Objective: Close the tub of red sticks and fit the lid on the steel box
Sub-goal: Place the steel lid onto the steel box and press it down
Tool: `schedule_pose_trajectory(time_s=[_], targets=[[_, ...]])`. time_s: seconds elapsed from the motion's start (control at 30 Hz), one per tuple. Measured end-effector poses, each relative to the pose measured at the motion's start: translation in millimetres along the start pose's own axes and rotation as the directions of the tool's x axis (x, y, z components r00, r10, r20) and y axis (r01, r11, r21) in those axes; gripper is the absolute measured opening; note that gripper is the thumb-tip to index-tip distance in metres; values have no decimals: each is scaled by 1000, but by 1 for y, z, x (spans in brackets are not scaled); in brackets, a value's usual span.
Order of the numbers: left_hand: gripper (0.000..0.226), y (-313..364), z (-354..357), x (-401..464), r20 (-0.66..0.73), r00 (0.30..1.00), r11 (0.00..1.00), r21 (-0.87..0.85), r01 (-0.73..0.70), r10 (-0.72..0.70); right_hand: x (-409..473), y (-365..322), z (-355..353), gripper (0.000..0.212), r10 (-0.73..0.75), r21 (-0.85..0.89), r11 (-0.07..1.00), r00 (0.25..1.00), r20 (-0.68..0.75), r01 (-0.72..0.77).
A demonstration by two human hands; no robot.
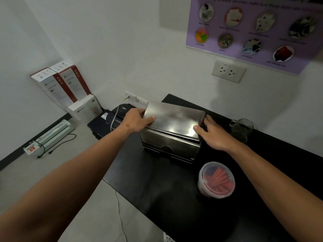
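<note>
We have the steel lid [173,119] gripped at both short ends, tilted, its near edge resting on the steel box [168,145] at the back of the black desk [157,198]. Our left hand [138,121] clamps the left end, thumb flat on top; the other fingers are hidden. Our right hand [212,135] clamps the right end, thumb on top, fingers [209,119] curled around the edge. The lid looks stiff, thin and slick, likely light, so we judge end grips safest, lowering it squarely. The tub of red sticks [216,179] stands near the desk's front; its clear cover appears already on, though we cannot tell if it is sealed.
</note>
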State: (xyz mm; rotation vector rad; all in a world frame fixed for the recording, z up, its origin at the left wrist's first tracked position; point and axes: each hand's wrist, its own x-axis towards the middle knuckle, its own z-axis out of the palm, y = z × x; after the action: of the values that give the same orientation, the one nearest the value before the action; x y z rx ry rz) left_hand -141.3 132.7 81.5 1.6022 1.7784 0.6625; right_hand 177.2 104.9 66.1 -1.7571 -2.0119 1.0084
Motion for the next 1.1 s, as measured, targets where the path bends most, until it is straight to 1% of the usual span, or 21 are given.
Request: schedule_pose_trajectory(time_s=[0.1, 0.4, 0.6, 0.7, 0.8, 0.87, 0.9, 0.93, 1.0, 1.03, 1.1], targets=[[32, 1, 1, -1, 1, 1000, 1000, 3, -2, 2, -1, 1, 2, 72, 35, -27, 999, 999, 19, -35], [32, -1, 5, -1, 23, 1000, 1000, -9, 18, -17, -8, 6, 12, 74, 77, -15, 997, 997, 17, -77], [29, -4, 9, -2, 26, 999, 999, -8, 33, -33, -15, 6, 13, 65, 38, 39, 999, 999, -13, -38], [29, -3, 10, -4, 23, 999, 998, -45, 48, -47, -17, 5, 14, 62, 38, 82, 996, 999, -26, -36], [29, -3, 13, -10, -7, 999, 999, -30, 42, -42, -18, 6, 15, 57, 46, 131, 991, 998, -34, -42], [30, -3, 17, -15, -43, 998, 998, -49, 51, -53, -19, 7, 16, 55, 56, 159, 986, 998, -39, -49], [36, -2, 21, -19, -69, 995, 995, -73, 70, -75, -18, 8, 16, 55, 60, 170, 984, 997, -39, -52], [50, -1, 26, -23, -100, 988, 989, -109, 103, -114, -18, 8, 16, 55, 62, 180, 982, 997, -40, -54], [89, 1, 38, -34, -156, 958, 956, -212, 205, -240, -18, 8, 17, 56, 63, 194, 979, 997, -45, -54], [100, 3, 46, -41, -168, 941, 932, -269, 243, -294, -17, 9, 17, 57, 67, 199, 978, 997, -47, -56], [110, 6, 66, -57, -152, 924, 881, -387, 271, -351, -17, 9, 18, 59, 67, 212, 976, 996, -50, -55]])
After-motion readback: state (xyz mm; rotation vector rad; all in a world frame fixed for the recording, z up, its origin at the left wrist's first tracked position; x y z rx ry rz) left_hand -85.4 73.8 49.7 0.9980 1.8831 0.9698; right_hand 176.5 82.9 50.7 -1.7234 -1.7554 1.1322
